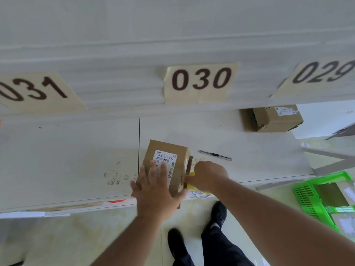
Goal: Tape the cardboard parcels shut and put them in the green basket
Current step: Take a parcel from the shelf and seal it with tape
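A small cardboard parcel with a white barcode label lies on the white table, close to its front edge. My left hand presses flat on the parcel's top with straight, spread fingers. My right hand is curled at the parcel's right end, gripping a yellow tape dispenser that is mostly hidden under the hand. A second cardboard parcel with an open side lies at the back right of the table. The green basket stands on the floor at the right, with parcels inside.
A slim utility knife lies on the table just right of the near parcel. Paper signs 031, 030 and 029 hang on the wall panel behind. My dark shoes stand on the floor below the table edge.
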Motion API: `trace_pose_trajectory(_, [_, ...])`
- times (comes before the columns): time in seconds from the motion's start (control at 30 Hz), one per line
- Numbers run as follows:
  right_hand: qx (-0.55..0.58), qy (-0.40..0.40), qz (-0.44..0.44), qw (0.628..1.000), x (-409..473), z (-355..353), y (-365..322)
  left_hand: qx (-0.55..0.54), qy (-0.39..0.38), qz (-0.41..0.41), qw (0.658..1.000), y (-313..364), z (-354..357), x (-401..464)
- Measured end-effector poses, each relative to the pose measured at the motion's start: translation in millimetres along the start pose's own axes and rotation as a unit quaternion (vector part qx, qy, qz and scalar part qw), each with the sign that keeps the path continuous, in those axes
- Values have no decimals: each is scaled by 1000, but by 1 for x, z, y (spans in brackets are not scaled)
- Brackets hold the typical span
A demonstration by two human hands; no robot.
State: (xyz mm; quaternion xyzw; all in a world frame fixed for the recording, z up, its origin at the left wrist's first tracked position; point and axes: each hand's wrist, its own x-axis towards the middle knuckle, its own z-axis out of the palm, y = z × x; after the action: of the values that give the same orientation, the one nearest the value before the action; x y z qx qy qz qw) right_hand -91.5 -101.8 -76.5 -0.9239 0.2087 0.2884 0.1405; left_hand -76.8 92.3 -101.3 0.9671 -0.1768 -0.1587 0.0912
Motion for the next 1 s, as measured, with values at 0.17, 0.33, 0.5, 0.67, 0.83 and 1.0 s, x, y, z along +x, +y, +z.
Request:
trace_pose_trajectory(0.17, [53, -14, -5, 998, -11, -7, 1, 18, -27, -39, 999, 7, -6, 5])
trace_pose_trajectory(0.33, [180, 2, -126, 976, -31, -72, -7, -306, -93, -45, 946, -27, -17, 19])
trace_pose_trajectory(0.5, [135, -9, -158, 978, -28, -90, -44, -506, -75, 44, 858, -28, -44, 6])
trace_pose_trajectory(0.67, [104, -33, -198, 974, -18, -96, -87, -507, -46, -60, 859, -67, -26, 3])
trace_pose_trajectory(0.83, [111, -24, -196, 974, -11, -82, -109, -447, 10, -82, 891, -61, -19, 4])
trace_pose_trajectory(1.0, [120, -2, -184, 976, -15, -78, -112, -329, 69, -47, 941, -49, 2, -6])
